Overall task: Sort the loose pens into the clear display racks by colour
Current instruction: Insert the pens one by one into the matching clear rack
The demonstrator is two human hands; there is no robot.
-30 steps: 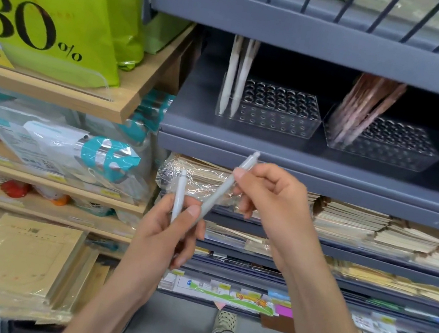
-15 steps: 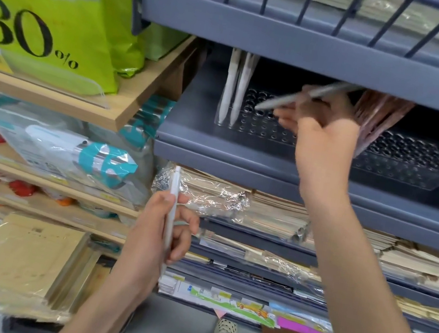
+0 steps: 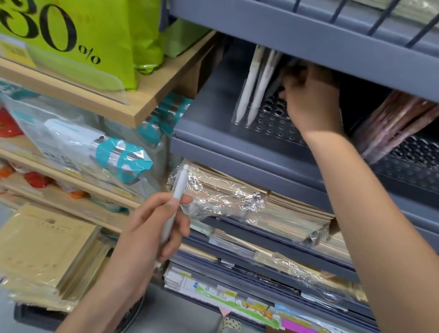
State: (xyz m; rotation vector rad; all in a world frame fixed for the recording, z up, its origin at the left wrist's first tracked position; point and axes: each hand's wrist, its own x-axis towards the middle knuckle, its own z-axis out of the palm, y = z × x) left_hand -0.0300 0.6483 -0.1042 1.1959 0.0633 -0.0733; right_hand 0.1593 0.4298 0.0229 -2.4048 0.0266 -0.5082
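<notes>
**Pens sorted by colour into perforated clear racks**

Head view. Pens are divided between hand and shelf. One white pen point(image 3: 175, 202) is kept upright in the left hand point(image 3: 151, 238), the fingers point(image 3: 168, 248) curled closed around its barrel; it is judged to be held in reserve below the shelf, out of the working hand's way. The right hand point(image 3: 310, 101) is reached under the upper shelf to the left clear rack point(image 3: 272, 117), beside two white pens point(image 3: 253, 90) already stood tip-down in its leftmost holes. Its fingers are bunched, but whether a pen is pinched there cannot be told, as the area is blurred and shadowed. The white colour group is thus gathered in the left rack, filled from one end. Pinkish-brown pens point(image 3: 393, 123) are leaned together in the right clear rack point(image 3: 428, 171), well apart, so that colours are kept separate.
</notes>
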